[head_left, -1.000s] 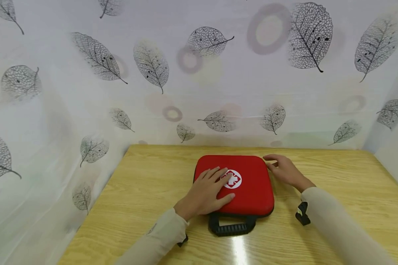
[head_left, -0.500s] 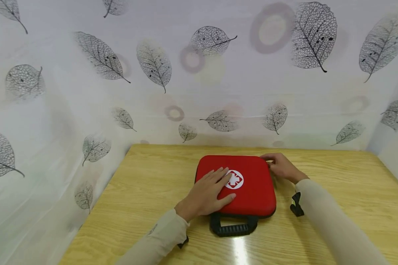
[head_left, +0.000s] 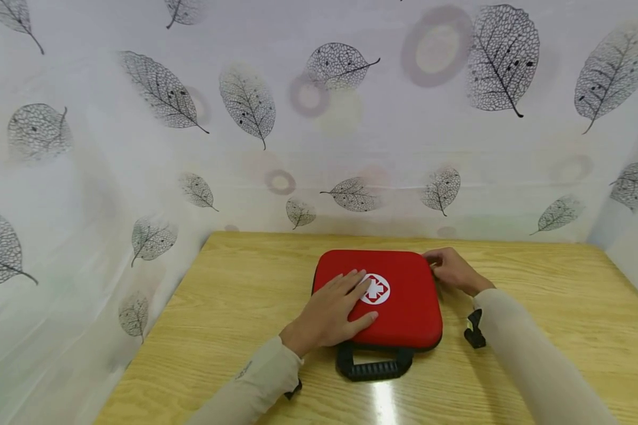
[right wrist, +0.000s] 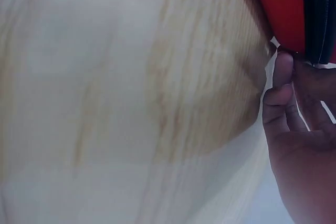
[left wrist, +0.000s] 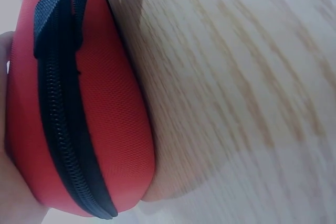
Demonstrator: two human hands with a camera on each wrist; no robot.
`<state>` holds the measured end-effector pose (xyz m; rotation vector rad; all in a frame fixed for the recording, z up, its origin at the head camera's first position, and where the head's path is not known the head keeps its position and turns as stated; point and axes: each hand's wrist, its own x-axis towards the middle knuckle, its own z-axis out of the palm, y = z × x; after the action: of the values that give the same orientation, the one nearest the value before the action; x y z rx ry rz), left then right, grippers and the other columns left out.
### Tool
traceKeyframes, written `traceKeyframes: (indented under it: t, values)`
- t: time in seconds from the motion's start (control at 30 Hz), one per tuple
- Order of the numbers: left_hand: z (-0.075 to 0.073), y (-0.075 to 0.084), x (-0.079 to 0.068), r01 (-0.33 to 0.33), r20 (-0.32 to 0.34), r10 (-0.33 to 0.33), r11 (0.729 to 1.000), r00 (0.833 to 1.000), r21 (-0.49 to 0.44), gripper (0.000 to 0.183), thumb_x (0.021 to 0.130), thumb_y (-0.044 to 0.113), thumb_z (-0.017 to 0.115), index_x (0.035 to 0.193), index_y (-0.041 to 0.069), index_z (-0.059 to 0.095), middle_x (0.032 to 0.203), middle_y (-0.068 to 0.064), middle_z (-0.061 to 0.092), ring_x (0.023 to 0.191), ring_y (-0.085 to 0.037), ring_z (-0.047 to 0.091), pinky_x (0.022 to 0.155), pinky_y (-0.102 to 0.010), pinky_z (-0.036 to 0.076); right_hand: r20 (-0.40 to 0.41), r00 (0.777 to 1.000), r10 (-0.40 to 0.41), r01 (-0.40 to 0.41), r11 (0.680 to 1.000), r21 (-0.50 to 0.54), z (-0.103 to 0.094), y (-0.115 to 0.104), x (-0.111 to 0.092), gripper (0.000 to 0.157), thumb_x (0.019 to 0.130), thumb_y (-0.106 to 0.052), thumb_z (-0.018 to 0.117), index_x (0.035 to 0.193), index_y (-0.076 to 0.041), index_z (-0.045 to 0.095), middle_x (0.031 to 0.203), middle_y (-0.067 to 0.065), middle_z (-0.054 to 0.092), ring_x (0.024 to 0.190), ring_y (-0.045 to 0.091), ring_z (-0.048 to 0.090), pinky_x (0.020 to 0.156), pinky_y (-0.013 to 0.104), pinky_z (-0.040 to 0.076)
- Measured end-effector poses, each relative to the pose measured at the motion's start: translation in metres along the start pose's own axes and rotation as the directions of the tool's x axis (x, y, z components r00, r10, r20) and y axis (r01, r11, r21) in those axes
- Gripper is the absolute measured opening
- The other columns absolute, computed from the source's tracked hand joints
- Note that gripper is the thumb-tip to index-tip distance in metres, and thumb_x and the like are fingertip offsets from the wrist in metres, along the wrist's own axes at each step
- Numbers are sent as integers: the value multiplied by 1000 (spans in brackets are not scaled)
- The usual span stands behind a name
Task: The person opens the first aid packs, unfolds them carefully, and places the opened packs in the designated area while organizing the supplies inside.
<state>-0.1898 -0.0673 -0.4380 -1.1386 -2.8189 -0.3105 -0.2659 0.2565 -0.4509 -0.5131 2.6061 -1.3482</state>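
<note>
A red first-aid case (head_left: pixel 404 313) lies flat on the wooden table, its black carry handle (head_left: pixel 374 370) towards me. My left hand (head_left: pixel 332 313) rests on the lid with its fingers straight, partly covering the white emblem (head_left: pixel 376 289). At the far right corner, my right hand (head_left: pixel 454 273) has curled fingers. In the right wrist view its thumb and fingertips (right wrist: pixel 283 66) come together beside the zipper (right wrist: pixel 317 19), in a pinch at the zipper pull, which the fingers hide. The left wrist view shows the closed zipper (left wrist: pixel 60 124) along the near side.
The wooden table (head_left: pixel 234 295) extends around the case on all sides. Behind and to the left stands a pale leaf-print curtain (head_left: pixel 319 147). A black strap (head_left: pixel 475 330) hangs at the right sleeve.
My right hand has moved in to the case's far right corner, and its fingers have curled together there. The left hand stays on the lid; the case has not visibly moved on the table.
</note>
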Motion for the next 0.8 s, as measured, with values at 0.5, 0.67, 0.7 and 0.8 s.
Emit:
traceKeyframes:
  t: [0.5, 0.67, 0.7, 0.8]
  values:
    - [0, 2, -1, 22, -25, -21, 1000, 999, 22, 70, 100, 57, 49, 157, 18, 40, 163, -4, 34, 150, -22, 30, 121, -36, 24, -213, 977, 5, -31, 993, -118, 2, 4, -7, 14, 94, 3, 66, 102, 9, 75, 96, 19, 74, 76, 20, 66, 62, 26, 53]
    - [1, 3, 0, 30, -38, -29, 999, 999, 42, 69, 100, 57, 49, 157, 18, 41, 162, -3, 35, 149, -22, 31, 121, -36, 25, -240, 971, -11, -17, 993, -116, 4, 2, -10, 13, 95, 3, 65, 100, 7, 76, 93, 16, 74, 78, 23, 69, 65, 25, 55]
    - [1, 3, 0, 31, -42, -29, 999, 999, 44, 69, 100, 57, 49, 156, 18, 41, 162, -3, 35, 149, -21, 32, 121, -36, 25, -237, 971, -15, -13, 993, -116, 4, 1, -11, 13, 96, 3, 64, 101, 7, 76, 94, 16, 74, 78, 23, 69, 65, 25, 55]
    - [3, 4, 1, 29, -52, -26, 998, 998, 47, 68, 99, 56, 50, 156, 18, 42, 161, -4, 36, 149, -22, 33, 121, -36, 26, -227, 973, -27, -4, 991, -136, 4, 0, -14, 14, 96, 5, 62, 101, 7, 76, 94, 16, 74, 80, 22, 68, 66, 26, 55]
